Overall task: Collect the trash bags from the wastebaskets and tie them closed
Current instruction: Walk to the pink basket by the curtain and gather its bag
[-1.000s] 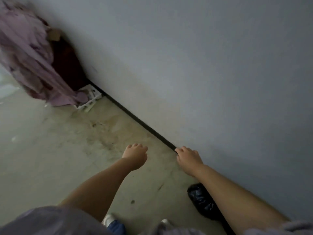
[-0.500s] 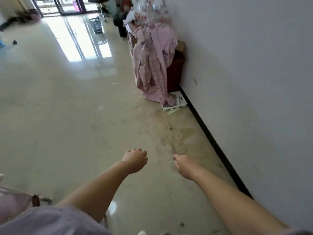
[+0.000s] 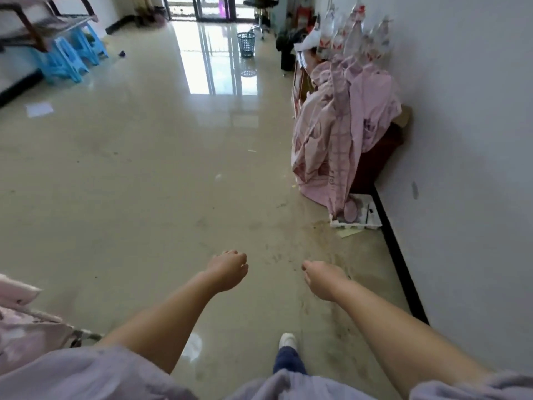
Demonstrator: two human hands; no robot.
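Both my arms reach forward over the glossy floor. My left hand (image 3: 227,271) and my right hand (image 3: 323,280) hang with loosely curled fingers and hold nothing. Far ahead a blue-grey mesh wastebasket (image 3: 247,44) stands on the floor near the glass doors, several steps from my hands. I cannot see whether it has a bag in it. No trash bag shows near my hands.
A white wall (image 3: 461,168) with black skirting runs along the right. A wooden cabinet draped in pink cloth (image 3: 340,125) holds plastic bottles (image 3: 354,33). A white tray (image 3: 357,217) lies at its foot. Blue stools (image 3: 69,56) and a paper sheet (image 3: 39,108) are at left.
The view has swung left, away from the wall, and down the room. A black bag on the floor by the skirting has left the view. Both hands stay empty and outstretched.
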